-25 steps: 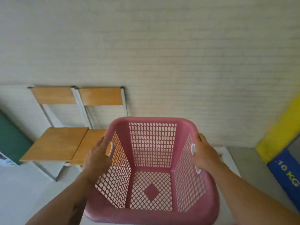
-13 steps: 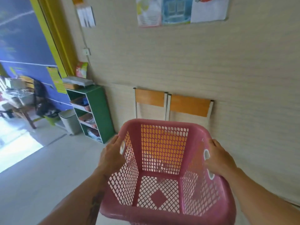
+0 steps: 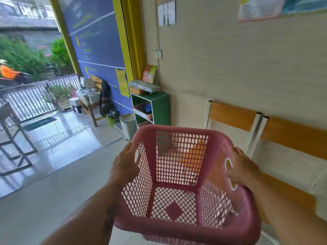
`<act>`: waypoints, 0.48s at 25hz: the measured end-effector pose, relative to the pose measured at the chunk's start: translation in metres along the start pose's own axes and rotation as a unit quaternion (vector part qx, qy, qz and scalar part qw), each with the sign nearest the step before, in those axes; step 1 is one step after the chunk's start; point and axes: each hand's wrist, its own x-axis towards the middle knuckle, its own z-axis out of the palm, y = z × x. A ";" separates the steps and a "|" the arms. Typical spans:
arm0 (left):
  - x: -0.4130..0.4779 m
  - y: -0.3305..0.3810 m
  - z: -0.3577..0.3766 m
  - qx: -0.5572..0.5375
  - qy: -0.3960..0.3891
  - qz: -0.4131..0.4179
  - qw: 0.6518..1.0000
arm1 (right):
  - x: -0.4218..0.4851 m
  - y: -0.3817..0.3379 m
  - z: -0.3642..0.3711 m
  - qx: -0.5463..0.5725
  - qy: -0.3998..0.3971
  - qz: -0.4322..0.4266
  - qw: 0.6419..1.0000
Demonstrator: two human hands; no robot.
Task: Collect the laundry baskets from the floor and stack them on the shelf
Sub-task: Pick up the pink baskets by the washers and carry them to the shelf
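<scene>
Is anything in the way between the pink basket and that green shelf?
Nothing visible blocks it. Both hands, left hand and right hand, hold the pink basket, and only open floor leads to the green shelf.

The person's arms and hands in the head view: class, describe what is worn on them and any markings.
Both forearms are bare, with no sleeves in view. The left hand and right hand wear no gloves, and no rings or watch show. A dark tattoo runs along the left forearm.
</scene>
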 end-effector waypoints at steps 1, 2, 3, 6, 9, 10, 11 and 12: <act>0.018 -0.011 0.005 0.004 -0.001 -0.005 1.000 | 0.025 -0.010 0.008 0.004 -0.002 -0.007 1.000; 0.042 -0.023 0.013 0.009 -0.003 -0.011 1.000 | 0.054 -0.020 0.017 0.012 -0.005 -0.012 1.000; 0.064 -0.031 0.019 0.009 -0.003 -0.018 1.000 | 0.081 -0.027 0.024 0.021 -0.008 -0.016 1.000; 0.123 -0.050 0.037 0.000 0.001 -0.026 1.000 | 0.155 -0.047 0.042 0.015 -0.012 -0.035 0.999; 0.183 -0.070 0.056 -0.008 0.004 -0.038 0.999 | 0.220 -0.066 0.053 0.014 -0.005 -0.041 0.999; 0.200 -0.078 0.063 -0.010 0.003 -0.038 0.999 | 0.237 -0.072 0.059 0.019 -0.009 -0.041 0.999; 0.216 -0.087 0.070 -0.012 0.001 -0.035 0.999 | 0.253 -0.077 0.066 0.022 -0.012 -0.039 0.999; 0.237 -0.098 0.081 -0.012 -0.004 -0.031 0.999 | 0.272 -0.083 0.073 0.021 -0.016 -0.032 0.999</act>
